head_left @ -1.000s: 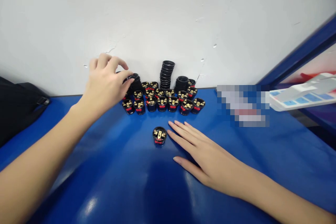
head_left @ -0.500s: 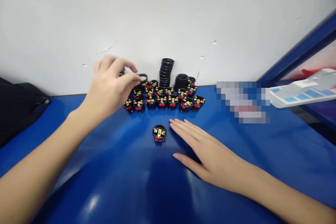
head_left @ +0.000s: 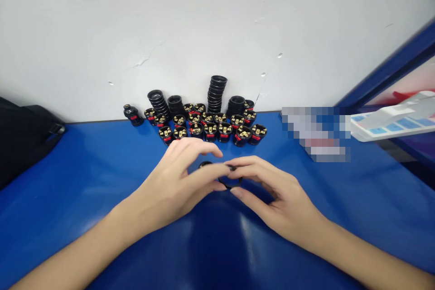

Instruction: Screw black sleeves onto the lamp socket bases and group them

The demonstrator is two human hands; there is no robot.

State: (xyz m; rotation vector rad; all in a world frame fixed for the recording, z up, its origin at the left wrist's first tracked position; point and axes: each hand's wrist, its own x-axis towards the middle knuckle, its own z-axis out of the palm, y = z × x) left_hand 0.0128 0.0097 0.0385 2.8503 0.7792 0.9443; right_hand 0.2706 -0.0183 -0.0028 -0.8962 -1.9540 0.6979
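A thin black ring [head_left: 234, 186] is held between both hands just above the blue table [head_left: 217, 244]. My left hand [head_left: 185, 174] pinches its left side between thumb and fingers. My right hand [head_left: 275, 190] has its thumb and fingertips closed on the right side. Behind my left fingers, one black socket piece [head_left: 205, 163] stands on the table, mostly hidden; only its upper rim shows.
Several black socket pieces with brass contacts and red tabs [head_left: 210, 132] stand in rows near the wall. Behind them rise stacks of black rings [head_left: 217, 93]. A black bottle-shaped fitting [head_left: 132, 115] is at the left, a black bag [head_left: 27, 140] farther left, a white tray [head_left: 390, 122] at right.
My left hand has come from the back stacks down to the middle, bringing the ring. My right hand has lifted from lying flat and closed its fingers on the ring.
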